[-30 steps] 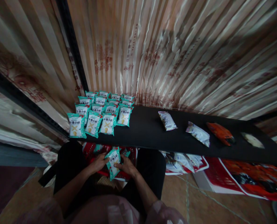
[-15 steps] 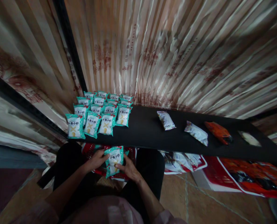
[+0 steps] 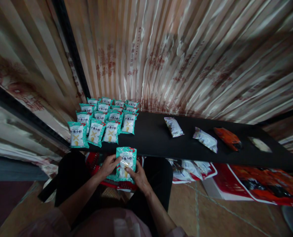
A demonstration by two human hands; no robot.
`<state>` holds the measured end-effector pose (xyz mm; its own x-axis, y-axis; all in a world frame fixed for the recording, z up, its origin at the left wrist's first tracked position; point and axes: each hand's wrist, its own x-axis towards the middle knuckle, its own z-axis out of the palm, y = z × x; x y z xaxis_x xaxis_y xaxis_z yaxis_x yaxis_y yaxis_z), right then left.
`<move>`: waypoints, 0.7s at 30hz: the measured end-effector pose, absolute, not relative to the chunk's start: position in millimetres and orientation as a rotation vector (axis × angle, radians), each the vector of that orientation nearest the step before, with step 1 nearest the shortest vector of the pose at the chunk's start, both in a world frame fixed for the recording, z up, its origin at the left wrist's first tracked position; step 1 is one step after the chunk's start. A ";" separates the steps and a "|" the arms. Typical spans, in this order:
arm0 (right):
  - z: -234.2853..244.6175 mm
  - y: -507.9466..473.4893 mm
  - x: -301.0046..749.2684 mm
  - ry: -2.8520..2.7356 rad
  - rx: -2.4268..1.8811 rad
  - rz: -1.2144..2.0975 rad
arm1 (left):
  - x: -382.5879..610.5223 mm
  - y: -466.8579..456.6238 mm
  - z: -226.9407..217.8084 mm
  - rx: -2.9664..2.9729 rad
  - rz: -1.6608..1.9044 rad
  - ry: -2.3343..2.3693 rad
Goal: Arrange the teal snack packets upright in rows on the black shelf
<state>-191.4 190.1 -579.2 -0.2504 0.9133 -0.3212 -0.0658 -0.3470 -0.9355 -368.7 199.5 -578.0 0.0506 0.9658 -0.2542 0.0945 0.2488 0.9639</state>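
Note:
Between my two hands is a teal-and-white snack bag [image 3: 127, 164], held upright over my lap just below the shelf's front edge. My left hand [image 3: 111, 165] grips its left side, and my right hand [image 3: 138, 176] pinches its right side, thumb across the front. Beneath them a red basket [image 3: 92, 161] sits between my knees, mostly hidden by hands and bag. On the left part of the black shelf [image 3: 151, 135] stand several matching snack bags [image 3: 96, 132] in close rows.
Farther right on the shelf lie two white packets [image 3: 174, 127], an orange packet [image 3: 227, 139] and a pale packet [image 3: 259, 144]. Below it are a red-rimmed basket of white packets [image 3: 189, 169] and a red box of orange packets [image 3: 264, 184]. Striped curtains [image 3: 161, 59] hang behind.
The snack bag in my hands has moved slightly up and to the right and now faces me more squarely. My hands have moved with it. The shelved bags stay in place.

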 end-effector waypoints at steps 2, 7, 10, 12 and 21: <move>-573.9 191.2 -191.9 -1.069 -1.288 1.662 | -365.5 198.7 -580.9 1.080 0.939 1.283; -561.1 196.6 -192.4 -0.999 -1.345 1.575 | -357.3 194.2 -590.8 1.075 0.914 1.196; -559.6 200.4 -191.5 -0.989 -1.360 1.520 | -352.6 191.0 -592.4 1.103 0.894 1.204; -560.1 202.5 -190.3 -0.987 -1.381 1.492 | -349.2 189.4 -591.3 1.113 0.893 1.205; -553.4 204.6 -183.8 -0.999 -1.401 1.451 | -335.7 192.4 -585.3 1.059 0.911 1.206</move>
<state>-183.8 204.6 -553.4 0.0024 0.9512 -0.3085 -0.0512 -0.3080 -0.9500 -335.7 192.4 -585.3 0.1474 0.9517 -0.2693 0.0014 0.2720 0.9623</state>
